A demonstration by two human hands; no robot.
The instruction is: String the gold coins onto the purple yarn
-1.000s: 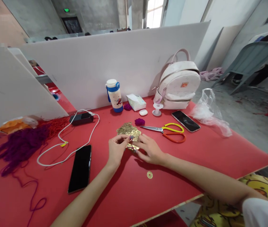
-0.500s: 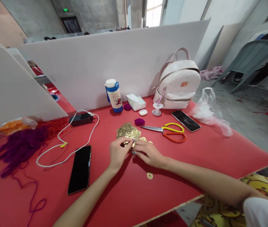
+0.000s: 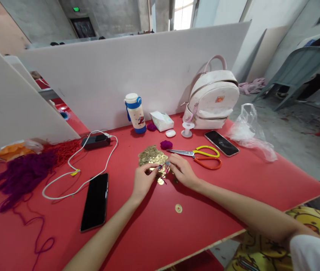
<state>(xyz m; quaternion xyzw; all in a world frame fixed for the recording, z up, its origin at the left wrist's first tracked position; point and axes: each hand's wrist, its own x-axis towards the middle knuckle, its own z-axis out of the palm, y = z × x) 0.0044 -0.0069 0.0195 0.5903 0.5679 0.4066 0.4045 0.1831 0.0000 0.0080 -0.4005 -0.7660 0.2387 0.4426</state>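
Both hands are over the near edge of a heap of brass-coloured coins (image 3: 151, 153). My left hand (image 3: 145, 178) is closed in a pinch on a thin purple cord (image 3: 164, 175). My right hand (image 3: 183, 171) pinches the same cord a little to the right, and a short piece of it runs between the fingertips. Loose ends hang below, over a few coins. What else lies between the fingers is too small to make out. A single coin with a square hole (image 3: 178, 208) lies nearer to me. Behind the heap sits a small ball of purple yarn (image 3: 166, 145).
Scissors (image 3: 196, 153) with yellow and red handles lie right of the coins, near a phone (image 3: 221, 143). Another phone (image 3: 94, 203), a white cable (image 3: 64, 176) and purple yarn (image 3: 24, 173) are at left. A bottle (image 3: 136, 113), a spool (image 3: 187, 130) and a backpack (image 3: 212, 99) stand behind.
My right hand has moved up and slightly right, away from the left fingertips. The purple cord now shows between the hands, and more coins are uncovered below them.
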